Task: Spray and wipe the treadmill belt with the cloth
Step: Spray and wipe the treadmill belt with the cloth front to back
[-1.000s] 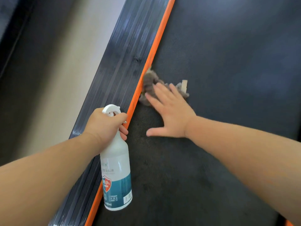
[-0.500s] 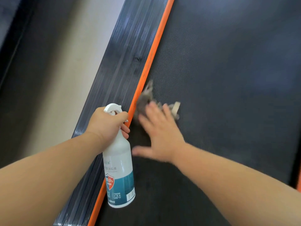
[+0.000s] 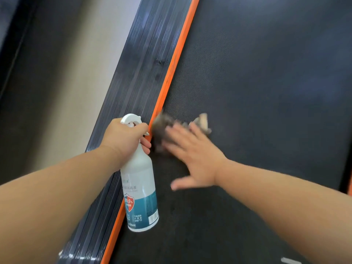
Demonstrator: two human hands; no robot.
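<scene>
The black treadmill belt (image 3: 257,77) fills the right of the head view. A crumpled grey cloth (image 3: 162,124) with a beige tag lies on it right beside the orange stripe. My right hand (image 3: 194,157) presses flat on the cloth, fingers straight and spread, blurred by motion. A white spray bottle (image 3: 140,189) with a teal label hangs downward from my left hand (image 3: 123,138), which grips its neck below the trigger head, over the belt's left edge.
An orange stripe (image 3: 177,54) borders the belt on the left, next to a ribbed dark side rail (image 3: 137,73). Beyond the rail lies pale floor (image 3: 80,54) and a dark strip at far left. A small white mark (image 3: 290,261) shows at the bottom right.
My right hand slid the cloth toward me along the orange stripe and it now sits close beside my left hand. The bottle has stayed almost still.
</scene>
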